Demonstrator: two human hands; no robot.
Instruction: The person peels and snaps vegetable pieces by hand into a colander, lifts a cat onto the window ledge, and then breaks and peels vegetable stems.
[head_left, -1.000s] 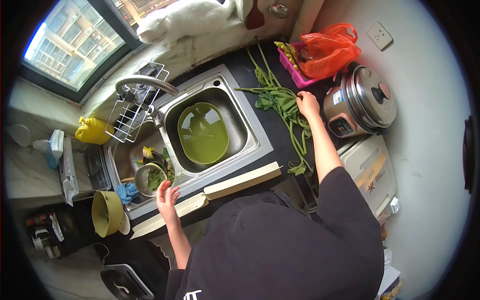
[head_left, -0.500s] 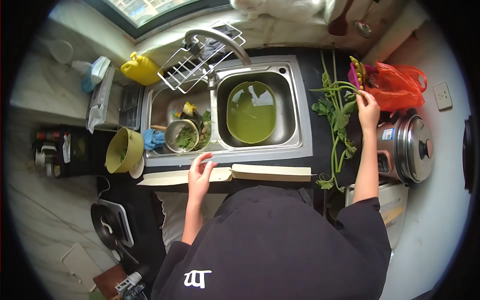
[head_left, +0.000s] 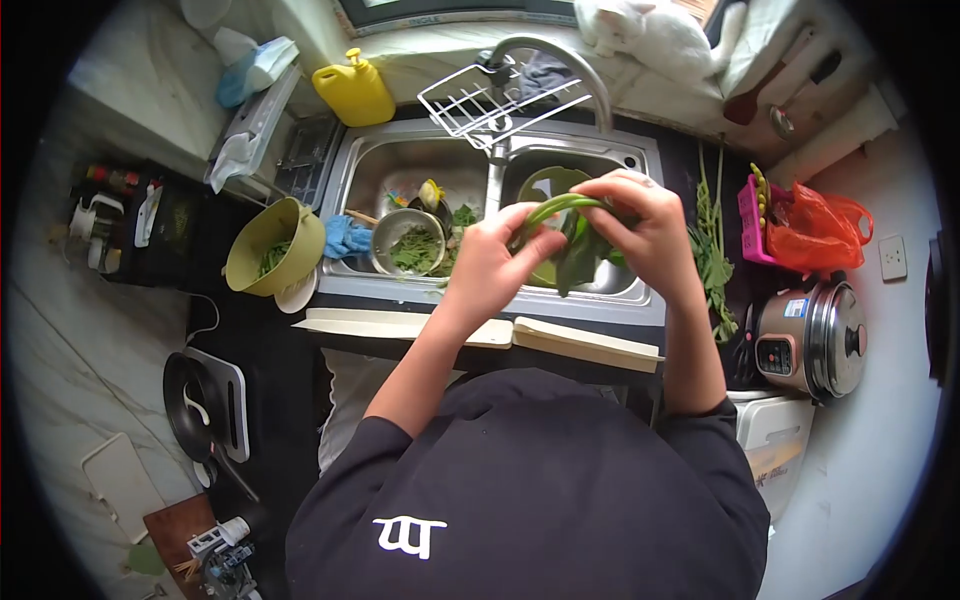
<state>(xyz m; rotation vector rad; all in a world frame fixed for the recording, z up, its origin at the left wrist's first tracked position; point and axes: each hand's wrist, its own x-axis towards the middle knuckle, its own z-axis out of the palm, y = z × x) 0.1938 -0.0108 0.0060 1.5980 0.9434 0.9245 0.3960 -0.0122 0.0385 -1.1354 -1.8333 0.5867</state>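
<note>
In the head view, my left hand (head_left: 500, 258) and my right hand (head_left: 645, 222) are raised over the right sink bowl. Both are closed on a leafy green stem (head_left: 563, 203), which arches between them with its leaves hanging down. Behind my hands, a green basin (head_left: 540, 188) sits in the sink, partly hidden. More leafy stems (head_left: 712, 255) lie on the dark counter to the right of the sink. Over in the left sink bowl, a metal bowl (head_left: 408, 242) holds torn greens, with more scraps beside it.
An olive-green pot (head_left: 290, 240) with greens stands left of the sink, beside a blue cloth (head_left: 346, 237). A faucet (head_left: 590, 75) and wire rack (head_left: 470, 105) overhang the sink. At right are a red bag (head_left: 825, 228) and a rice cooker (head_left: 800, 345). A white cat (head_left: 660, 40) lies by the window.
My right hand has come from the stem pile to over the sink, bringing a stem. My left hand has risen from the sink edge and closed on it. The camera view has shifted.
</note>
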